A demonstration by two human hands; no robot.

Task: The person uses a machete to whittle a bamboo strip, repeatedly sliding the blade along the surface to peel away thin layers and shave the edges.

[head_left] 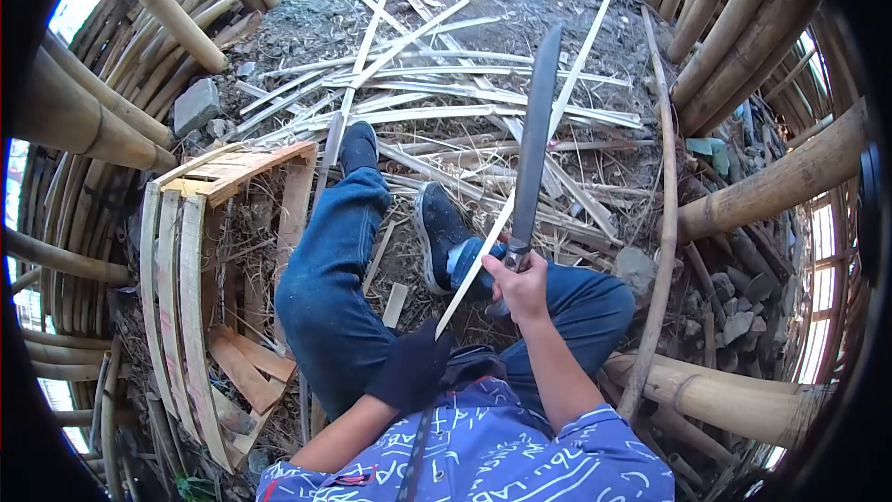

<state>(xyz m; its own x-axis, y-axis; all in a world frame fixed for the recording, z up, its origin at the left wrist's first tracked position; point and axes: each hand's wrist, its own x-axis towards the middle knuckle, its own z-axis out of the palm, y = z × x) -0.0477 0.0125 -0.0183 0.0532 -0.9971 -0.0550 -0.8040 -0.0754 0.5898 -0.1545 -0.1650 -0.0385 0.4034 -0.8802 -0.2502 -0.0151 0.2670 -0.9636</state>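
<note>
My right hand (522, 286) is closed round the handle of a machete (534, 144), its long dark blade pointing up and away from me. In a black glove, my left hand (413, 364) is closed on the near end of a pale bamboo strip (471, 281) in front of my belly. The strip slants up to the right and passes behind the blade. My right thumb lies close beside the strip, near the machete's handle. Between my outstretched legs and beyond my shoes, many split bamboo strips (409, 114) lie crisscrossed on the dirt.
A wooden crate (193, 297) with loose boards stands at my left, and a concrete block (196, 107) lies behind it. A long thin pole (667, 195) lies along my right. Thick bamboo posts (743, 389) and stones (636, 271) flank the right side.
</note>
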